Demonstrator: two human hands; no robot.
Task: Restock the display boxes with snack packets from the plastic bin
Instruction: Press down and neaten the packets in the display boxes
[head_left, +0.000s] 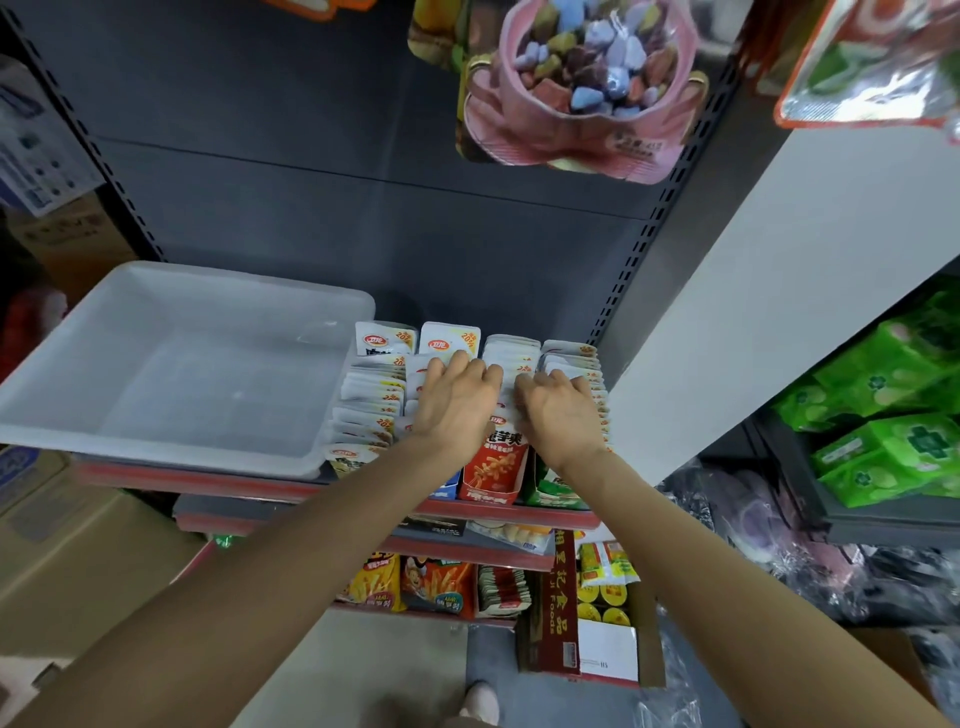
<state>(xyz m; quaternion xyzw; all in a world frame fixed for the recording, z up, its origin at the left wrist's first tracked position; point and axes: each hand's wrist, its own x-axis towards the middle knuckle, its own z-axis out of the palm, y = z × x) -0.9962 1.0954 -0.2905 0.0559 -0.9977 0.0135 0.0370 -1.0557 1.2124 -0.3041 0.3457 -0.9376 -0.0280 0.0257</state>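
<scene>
A translucent white plastic bin (104, 358) sits on the shelf at the left with nothing visible inside. To its right stand display boxes (493, 467) packed with rows of white snack packets (371, 395). My left hand (454, 400) rests palm down on the packets of the second row, fingers curled onto their tops. My right hand (558, 410) presses on the packets of the third row, just beside the left hand. Whether either hand grips a packet is hidden by the fingers.
A grey shelf back panel rises behind. Hanging candy bags (582, 88) dangle above. Lower shelves hold orange snack boxes (410, 582). Green packages (893, 405) fill the right rack. Cardboard cartons (67, 551) stand at the left, and a red open carton (561, 613) on the floor.
</scene>
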